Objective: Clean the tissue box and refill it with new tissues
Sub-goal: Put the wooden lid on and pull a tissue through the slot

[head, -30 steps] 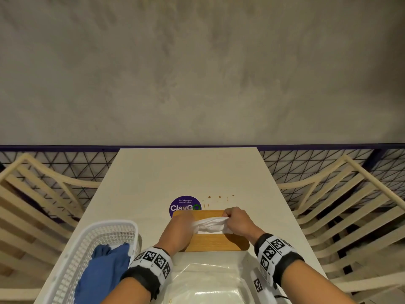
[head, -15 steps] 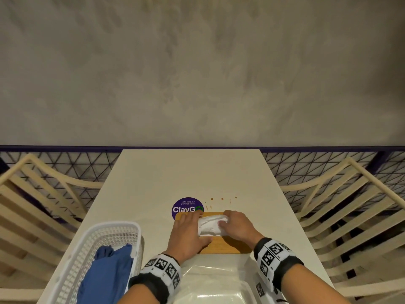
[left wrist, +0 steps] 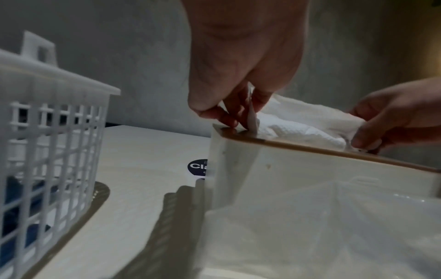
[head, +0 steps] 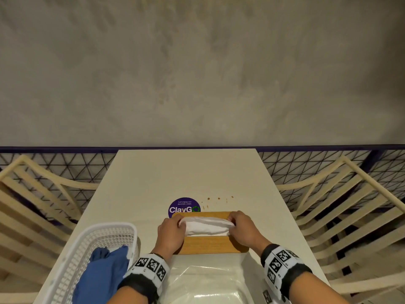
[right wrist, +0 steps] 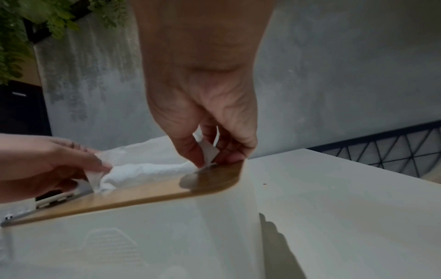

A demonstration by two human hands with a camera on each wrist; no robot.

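A white tissue box with a wooden lid point(head: 210, 244) stands on the table in front of me. White tissue point(head: 207, 226) bulges out of the slot in the lid, stretched sideways. My left hand point(head: 173, 229) pinches the tissue's left end point(left wrist: 253, 120) at the lid's left edge. My right hand point(head: 238, 226) pinches the right end point(right wrist: 207, 152) at the other end of the slot. The box's white side wall point(left wrist: 310, 169) faces the left wrist camera.
A white plastic basket point(head: 87, 244) with a blue cloth point(head: 103, 273) sits at the near left. A clear plastic wrapper point(head: 208, 281) lies just in front of the box. A purple round sticker point(head: 184, 206) and small brown spots point(head: 219, 198) mark the table beyond. Slatted chairs flank both sides.
The hands have moved apart along the slot, spreading the bunched tissue out across the lid's opening. The left hand shifted from the lid's middle to its left end.
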